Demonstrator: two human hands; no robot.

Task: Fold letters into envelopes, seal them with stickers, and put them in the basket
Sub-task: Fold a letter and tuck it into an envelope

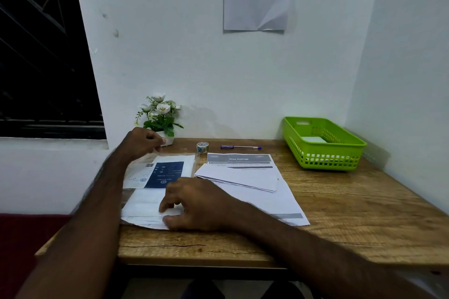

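Wood-grain bench (340, 213), set in a white-walled corner. Near left: a stack of white envelopes (143, 206); the right hand (194, 204) lies on it, fingers (165, 206) curled, thumb and forefinger closing on the near edge of the top envelope. Beyond it: a clear plastic packet (160, 172) with a dark blue printed insert; the left hand (141, 141) sits at its far edge, fingers bent inward, whether gripping the plastic cannot be told. Centre: printed letters (286, 199) lying flat, a folded white sheet (243, 177) on top of them. Far edge: a sticker roll (202, 147), a blue pen (240, 147) beside it, a potted white-flowered plant (160, 116) by the wall. Far right: a green plastic basket (325, 155), something white inside. Wall above: a pinned paper notice (255, 7).
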